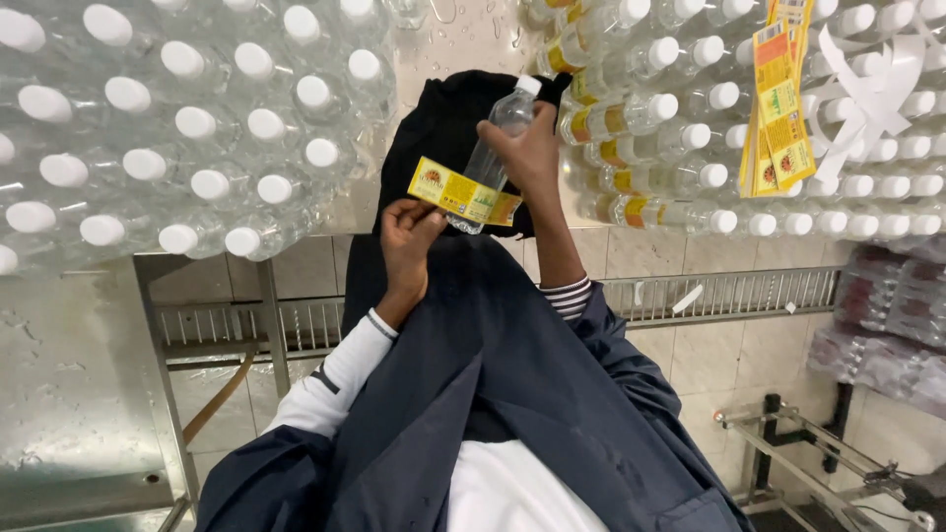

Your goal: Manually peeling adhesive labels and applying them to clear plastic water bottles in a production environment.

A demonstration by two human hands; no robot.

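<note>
My right hand (pixel 532 148) grips a clear plastic bottle (pixel 490 158) with a white cap, holding it tilted over a black cloth (pixel 434 128). A yellow label (pixel 463 194) lies across the lower part of the bottle. My left hand (pixel 409 241) pinches the left end of that label from below. Both arms reach forward from my dark blue coat, and the left sleeve is white.
Several unlabelled white-capped bottles (pixel 197 123) crowd the table on the left. Labelled bottles (pixel 641 108) stand on the right, with yellow label strips (pixel 783 118) and white backing strips (pixel 867 99) over them. Below are a metal table frame (pixel 271 325), a floor grate (pixel 729 294) and wrapped bottle packs (pixel 892 315).
</note>
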